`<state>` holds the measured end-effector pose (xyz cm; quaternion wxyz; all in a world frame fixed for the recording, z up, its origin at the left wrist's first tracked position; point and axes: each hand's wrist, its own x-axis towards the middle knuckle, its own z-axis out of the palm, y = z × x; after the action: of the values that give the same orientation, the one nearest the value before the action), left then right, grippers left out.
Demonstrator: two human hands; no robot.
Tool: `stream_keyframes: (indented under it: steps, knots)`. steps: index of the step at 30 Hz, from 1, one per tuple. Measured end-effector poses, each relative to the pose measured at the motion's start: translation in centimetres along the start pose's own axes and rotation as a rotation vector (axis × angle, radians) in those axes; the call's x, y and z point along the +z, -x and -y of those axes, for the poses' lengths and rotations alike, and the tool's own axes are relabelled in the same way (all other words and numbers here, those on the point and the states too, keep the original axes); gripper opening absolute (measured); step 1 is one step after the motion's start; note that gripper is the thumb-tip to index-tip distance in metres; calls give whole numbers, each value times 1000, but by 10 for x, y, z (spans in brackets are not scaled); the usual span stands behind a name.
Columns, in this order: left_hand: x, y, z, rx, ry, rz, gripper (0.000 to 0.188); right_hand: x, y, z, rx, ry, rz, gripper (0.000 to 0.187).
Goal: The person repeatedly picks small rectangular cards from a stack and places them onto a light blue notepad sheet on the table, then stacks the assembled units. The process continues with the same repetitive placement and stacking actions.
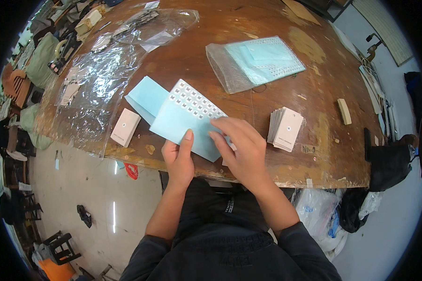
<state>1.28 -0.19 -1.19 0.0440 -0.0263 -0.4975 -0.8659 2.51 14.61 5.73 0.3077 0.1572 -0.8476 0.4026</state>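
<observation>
Two hands at work on a worn brown wooden table [267, 154], near its front edge. Beyond the fingers, toward the far left: crumpled clear plastic wrapping [98, 79] spread over the table. Beyond the fingers, toward the far right: clear bag of pale blue sheets [258, 63], lying flat, well apart from both hands. Directly under and between the fingers: light blue sticker sheet [185, 119], tilted, its far half covered in rows of small square stickers. Just beyond the left fingers: second plain blue sheet [147, 96], partly tucked under the sticker sheet. Left hand [179, 159]: fingers closed on the near edge of the sticker sheet, thumb pressed flat on top. Right hand [239, 145]: fingers bent and resting on the sheet's near right corner; grip on any single sticker cannot be told. Right of the right fingers, near but not touching: stack of white tags [286, 129], fanned slightly. Left of the left fingers: smaller white card stack [125, 127]. Farther right: small brush [344, 111].
</observation>
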Motion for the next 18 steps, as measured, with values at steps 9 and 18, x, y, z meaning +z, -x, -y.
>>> stream_keyframes:
  steps: [9,18]
  knots:
    - [-3,4,-3,7,56,100,32,21,-11,5,87,-25,-45,23]
    - [-1,4,-5,-15,-37,134,37,22,-7,2,-5,67,-59,34]
